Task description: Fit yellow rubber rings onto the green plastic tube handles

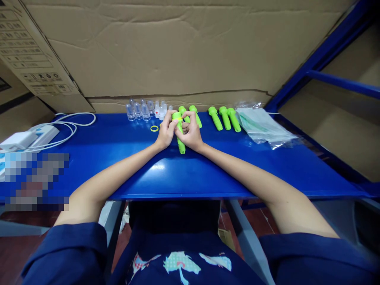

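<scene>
Both of my hands hold one bright green flashlight body [181, 147] above the blue table, its threaded end pointing away from me. A thin yellow ring [179, 118] sits around its neck. My left hand [165, 132] is closed on the left side of the neck, thumb near the ring. My right hand [192, 133] is closed on the other side, its fingertips by the ring. A loose yellow ring [154, 128] lies to the left of my hands. Behind my right hand, two more green flashlight bodies [194, 111] are partly hidden.
Several clear plastic caps [137, 111] stand at the back left, beside small white parts [162, 113]. Three green flashlight bodies [225, 118] and plastic bags [264, 124] lie to the right. A power strip [44, 136] with white cables sits far left. Cardboard [184, 51] walls the back.
</scene>
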A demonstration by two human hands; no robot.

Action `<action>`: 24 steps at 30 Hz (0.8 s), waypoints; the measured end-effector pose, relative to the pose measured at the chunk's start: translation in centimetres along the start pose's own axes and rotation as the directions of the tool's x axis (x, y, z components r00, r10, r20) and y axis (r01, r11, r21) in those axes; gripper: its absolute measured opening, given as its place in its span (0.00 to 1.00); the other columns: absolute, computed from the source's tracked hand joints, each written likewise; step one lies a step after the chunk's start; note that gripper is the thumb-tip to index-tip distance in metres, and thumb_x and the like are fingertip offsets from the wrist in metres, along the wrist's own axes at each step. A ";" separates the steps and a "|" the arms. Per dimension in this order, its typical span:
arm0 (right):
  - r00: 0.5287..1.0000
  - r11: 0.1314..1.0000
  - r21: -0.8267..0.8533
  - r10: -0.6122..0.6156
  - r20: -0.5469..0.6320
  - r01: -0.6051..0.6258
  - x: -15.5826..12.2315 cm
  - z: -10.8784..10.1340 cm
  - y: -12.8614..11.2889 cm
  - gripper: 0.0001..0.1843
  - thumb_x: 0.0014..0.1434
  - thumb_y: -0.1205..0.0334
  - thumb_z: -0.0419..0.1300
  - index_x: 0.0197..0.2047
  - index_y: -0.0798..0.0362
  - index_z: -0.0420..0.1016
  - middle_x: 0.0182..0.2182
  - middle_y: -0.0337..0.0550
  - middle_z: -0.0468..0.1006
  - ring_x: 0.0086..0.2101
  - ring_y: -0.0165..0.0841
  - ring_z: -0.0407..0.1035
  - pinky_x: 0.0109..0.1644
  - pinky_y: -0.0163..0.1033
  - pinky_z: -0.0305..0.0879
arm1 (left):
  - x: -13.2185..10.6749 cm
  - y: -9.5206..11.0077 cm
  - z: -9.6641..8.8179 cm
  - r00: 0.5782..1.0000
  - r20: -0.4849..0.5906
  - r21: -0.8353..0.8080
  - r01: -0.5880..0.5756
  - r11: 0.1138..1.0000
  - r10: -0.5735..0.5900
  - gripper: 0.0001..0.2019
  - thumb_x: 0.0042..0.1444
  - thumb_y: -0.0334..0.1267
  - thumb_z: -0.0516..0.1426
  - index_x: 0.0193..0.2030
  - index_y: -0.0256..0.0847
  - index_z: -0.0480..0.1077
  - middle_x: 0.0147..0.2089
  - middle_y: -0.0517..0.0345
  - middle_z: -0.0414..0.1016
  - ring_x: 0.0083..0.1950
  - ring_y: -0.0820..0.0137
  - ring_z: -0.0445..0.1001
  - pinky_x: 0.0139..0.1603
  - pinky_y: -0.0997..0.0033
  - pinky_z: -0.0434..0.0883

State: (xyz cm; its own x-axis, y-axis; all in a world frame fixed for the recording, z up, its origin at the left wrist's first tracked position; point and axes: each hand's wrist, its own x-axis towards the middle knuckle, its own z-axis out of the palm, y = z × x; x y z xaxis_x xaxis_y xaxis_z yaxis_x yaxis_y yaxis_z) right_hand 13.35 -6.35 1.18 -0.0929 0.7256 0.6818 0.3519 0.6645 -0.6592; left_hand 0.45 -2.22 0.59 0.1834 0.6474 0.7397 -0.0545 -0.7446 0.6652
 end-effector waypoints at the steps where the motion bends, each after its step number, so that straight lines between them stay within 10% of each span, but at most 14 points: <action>1: 1.000 1.000 0.002 0.006 0.001 -0.006 0.0 0.0 0.0 0.27 0.65 0.36 0.61 0.50 0.44 0.53 0.18 0.26 0.58 0.15 0.29 0.58 0.19 0.38 0.56 | 0.0 0.0 0.0 1.000 -0.001 0.008 0.004 1.000 -0.004 0.26 0.66 0.67 0.51 0.50 0.46 0.67 0.35 0.59 0.69 0.37 0.68 0.73 0.41 0.66 0.71; 24: 1.000 0.998 0.062 -0.014 0.010 0.013 0.0 0.5 0.2 0.28 0.66 0.34 0.59 0.53 0.43 0.53 0.20 0.27 0.59 0.17 0.29 0.56 0.20 0.36 0.53 | 0.3 0.7 0.1 0.997 -0.028 -0.018 0.069 0.997 -0.070 0.17 0.68 0.51 0.50 0.55 0.44 0.66 0.41 0.55 0.73 0.39 0.66 0.75 0.44 0.64 0.73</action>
State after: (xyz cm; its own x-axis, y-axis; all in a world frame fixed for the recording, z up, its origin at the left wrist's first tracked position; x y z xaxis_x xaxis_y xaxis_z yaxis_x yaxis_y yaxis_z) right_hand 12.91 -6.14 0.91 -0.1073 0.7182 0.6876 0.2926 0.6837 -0.6685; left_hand 0.55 -2.54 1.27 0.1596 0.7020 0.6940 -0.0596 -0.6949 0.7166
